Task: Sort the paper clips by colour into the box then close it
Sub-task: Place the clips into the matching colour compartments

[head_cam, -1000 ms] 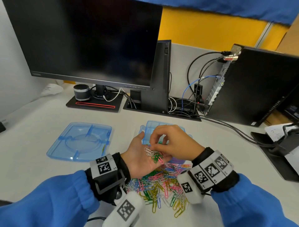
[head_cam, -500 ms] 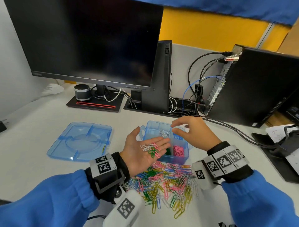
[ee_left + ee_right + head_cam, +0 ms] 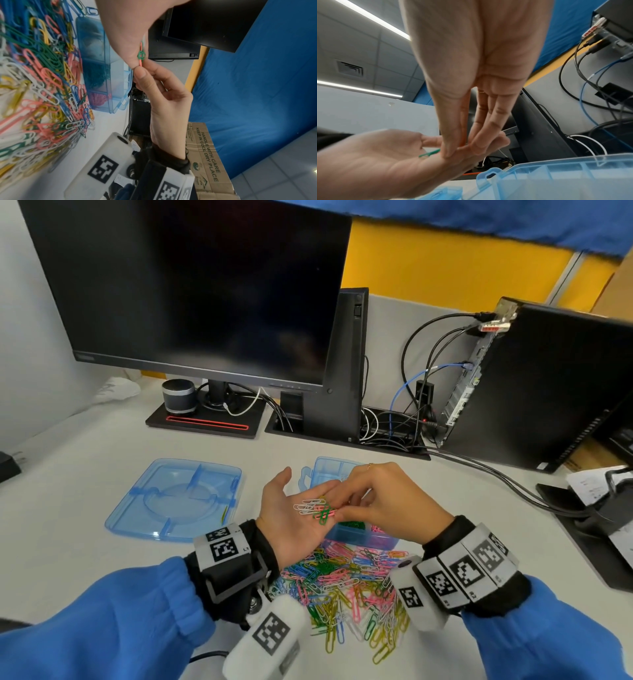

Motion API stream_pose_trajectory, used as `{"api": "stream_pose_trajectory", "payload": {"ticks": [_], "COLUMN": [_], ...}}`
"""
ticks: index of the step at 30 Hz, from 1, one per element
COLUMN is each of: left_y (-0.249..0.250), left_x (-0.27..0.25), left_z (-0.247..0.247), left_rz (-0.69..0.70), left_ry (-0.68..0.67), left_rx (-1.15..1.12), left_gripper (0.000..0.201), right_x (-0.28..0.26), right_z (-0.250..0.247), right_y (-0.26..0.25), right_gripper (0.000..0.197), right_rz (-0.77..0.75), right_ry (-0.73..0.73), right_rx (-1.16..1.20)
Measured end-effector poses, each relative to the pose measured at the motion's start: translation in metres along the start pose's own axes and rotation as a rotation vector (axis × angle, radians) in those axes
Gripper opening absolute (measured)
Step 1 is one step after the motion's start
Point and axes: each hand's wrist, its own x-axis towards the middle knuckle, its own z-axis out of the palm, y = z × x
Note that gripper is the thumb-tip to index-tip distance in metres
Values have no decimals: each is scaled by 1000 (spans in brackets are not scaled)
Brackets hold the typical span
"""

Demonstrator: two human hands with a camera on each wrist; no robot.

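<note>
My left hand (image 3: 301, 494) lies palm up and flat over the blue box (image 3: 363, 539), carrying a few white, green and pink clips (image 3: 313, 506). My right hand (image 3: 337, 507) reaches in from the right and pinches a pink clip on that palm between thumb and fingertips. The left wrist view shows the right thumb (image 3: 142, 70) at the end of the pink clip, under a green clip (image 3: 141, 55). The box holds green and pink clips in separate compartments. A mixed pile of clips (image 3: 342, 583) lies on the desk in front of the box. The box lid (image 3: 178, 501) lies apart to the left.
A monitor (image 3: 205, 285) on its stand, a small speaker (image 3: 178, 400), a computer tower (image 3: 548, 388) and cables (image 3: 496, 474) fill the back of the desk. A black device with papers (image 3: 599, 508) sits at the right edge.
My right hand went out over the box half a second ago and has come back to the left palm, pinching another clip. The left hand stayed palm up.
</note>
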Motion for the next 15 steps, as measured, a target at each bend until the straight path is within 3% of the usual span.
{"api": "stream_pose_trajectory", "payload": {"ticks": [4,12,15], "left_y": [-2,-6,-5], "left_x": [-1,-4,-4], "left_z": [1,4,5], "left_rz": [-24,-35,-38], "left_ry": [-15,12,23], "left_rx": [-18,-16,-6], "left_gripper": [75,68,70], "right_x": [0,1,1], "right_z": [2,3,2], "right_y": [0,-1,4], "right_gripper": [9,10,10], "right_rz": [-22,-15,1], "right_ry": [24,147,103], "right_rx": [-28,-130,-146]}}
